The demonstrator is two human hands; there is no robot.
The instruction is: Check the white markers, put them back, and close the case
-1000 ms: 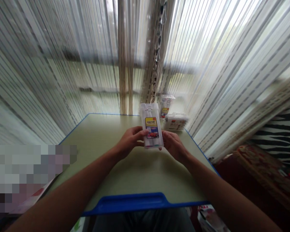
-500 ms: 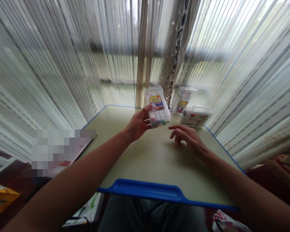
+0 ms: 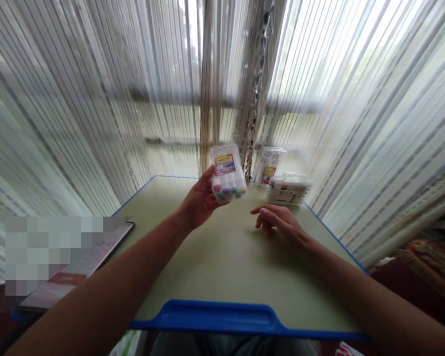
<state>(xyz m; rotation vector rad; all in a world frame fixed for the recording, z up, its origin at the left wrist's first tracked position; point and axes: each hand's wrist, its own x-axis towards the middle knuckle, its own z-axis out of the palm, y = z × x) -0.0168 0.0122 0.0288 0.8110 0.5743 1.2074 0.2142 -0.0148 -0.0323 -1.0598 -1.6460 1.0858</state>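
Observation:
A clear plastic case of markers [image 3: 228,173] is raised above the far half of the table, its printed label facing me and coloured caps at its lower end. My left hand [image 3: 200,200] is closed around the case's left side and lower edge, thumb on the front. Low over the tabletop, to the right, my right hand [image 3: 278,221] holds nothing; its index finger points left and the other fingers curl loosely. Beyond it lies a second marker case [image 3: 288,190], on its side, and an upright clear case [image 3: 270,165] with a similar label stands behind that.
The pale table [image 3: 222,267] has a blue rim with a moulded tray [image 3: 218,316] at the near edge. At the left edge lies a flat dark-edged board or tablet [image 3: 111,247], partly blurred out. Sheer striped curtains [image 3: 152,74] hang close behind the table.
The view has tilted up and shifted, so everything sits lower and further left. The marker case in my left hand has tilted, showing more of its capped end. My right hand stays near the tabletop.

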